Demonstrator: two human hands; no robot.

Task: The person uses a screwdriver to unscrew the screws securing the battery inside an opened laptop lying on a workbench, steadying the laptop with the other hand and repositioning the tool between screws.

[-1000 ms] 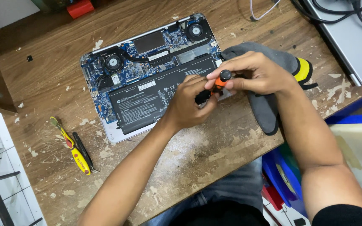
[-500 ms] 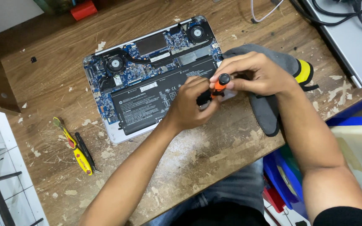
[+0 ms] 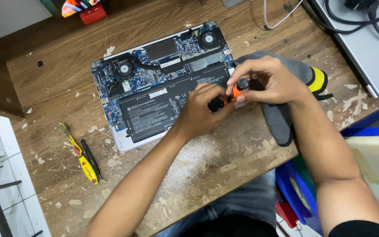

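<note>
In the head view, the laptop (image 3: 163, 87) lay on the worn wooden table (image 3: 224, 162) with its bottom cover already off, so that the black battery (image 3: 163, 107), both fans and the blue board were bare. The right hand (image 3: 270, 81) was closed around the top of an orange-and-black screwdriver (image 3: 237, 91), thumb and fingers pinched on its cap, while the left hand (image 3: 202, 109) gripped the lower shaft near the tip, at the battery's right edge. Judging from this, opening the case was done and the battery was not yet lifted out; whether any screws remained could not be told. A grey glove (image 3: 281, 118) lay under the right wrist, and a yellow tool (image 3: 84, 160) rested well apart to the left.

Against the earlier frames, the hands and screwdriver had kept nearly the same place over the laptop's right side; only the camera's framing had shifted slightly.
</note>
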